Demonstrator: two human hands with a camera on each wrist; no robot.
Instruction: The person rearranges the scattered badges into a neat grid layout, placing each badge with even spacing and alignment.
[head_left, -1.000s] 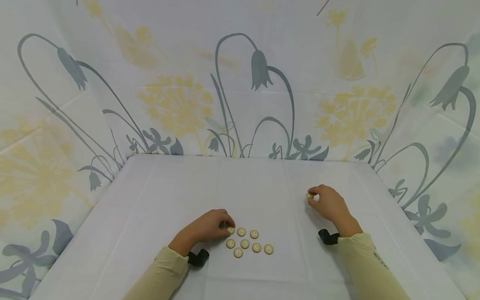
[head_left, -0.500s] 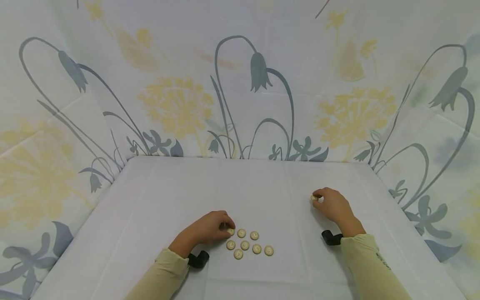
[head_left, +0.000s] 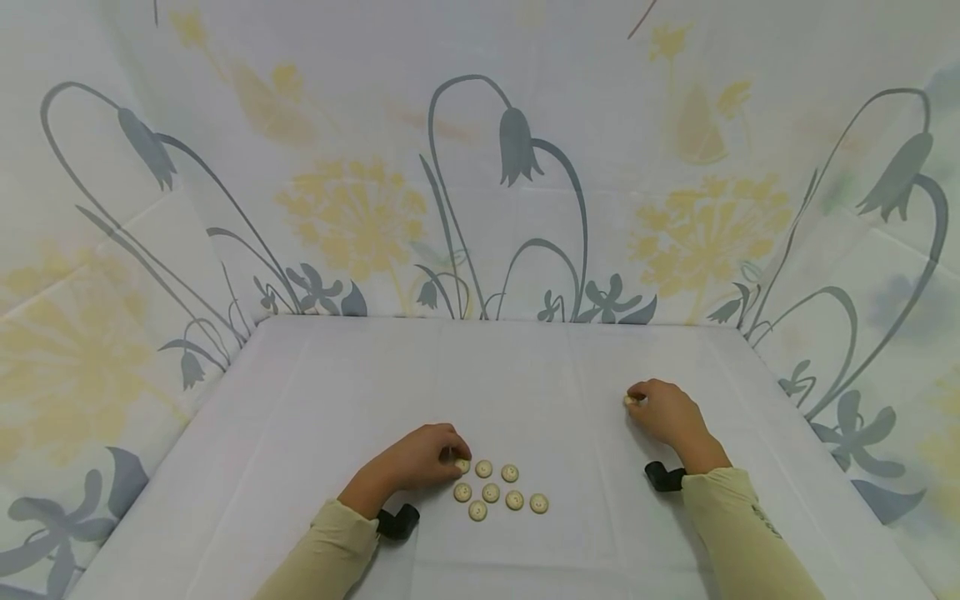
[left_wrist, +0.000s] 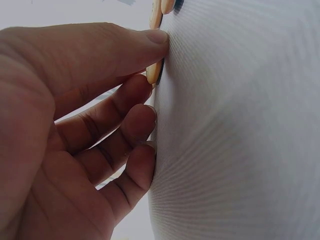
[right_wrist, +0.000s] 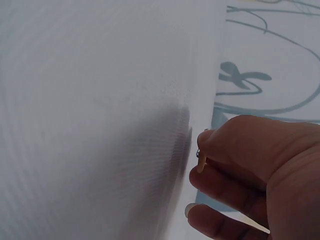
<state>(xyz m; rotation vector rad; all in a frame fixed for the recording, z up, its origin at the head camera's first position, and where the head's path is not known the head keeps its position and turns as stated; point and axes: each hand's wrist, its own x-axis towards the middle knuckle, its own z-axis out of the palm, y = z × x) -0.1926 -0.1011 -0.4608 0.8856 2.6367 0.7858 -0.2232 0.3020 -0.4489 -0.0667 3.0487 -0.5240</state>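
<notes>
**On the white table (head_left: 352, 375), your left hand (head_left: 416, 454) beside the loose buttons (head_left: 491, 492), your right hand (head_left: 669, 411) well apart**

In the head view, your left hand is at the near middle of the table, fingers curled, with thumb and forefinger pinching the left button (head_left: 462, 467). Seven loose buttons lie flat just beside it: two to its right, four in a slightly slanting row nearer to you, and one nearest of all. Your right hand is farther off and to the right, gripping the right button (head_left: 629, 401) between thumb and forefinger. Your beige sleeves (head_left: 738, 521) come in from the near side, and black wrist mounts (head_left: 398, 522) sit at both wrists. A backdrop (head_left: 480, 217) with grey bellflowers and yellow flower heads stands along the far side.

In the left wrist view, your thumb crosses the left button, which is edge-on at the table; your forefinger is mostly hidden behind the thumb, and your other fingers bend, their tips at the table.

In the right wrist view, your thumb and forefinger pinch the thin right button, seen edge-on; it looks raised off the table.
</notes>
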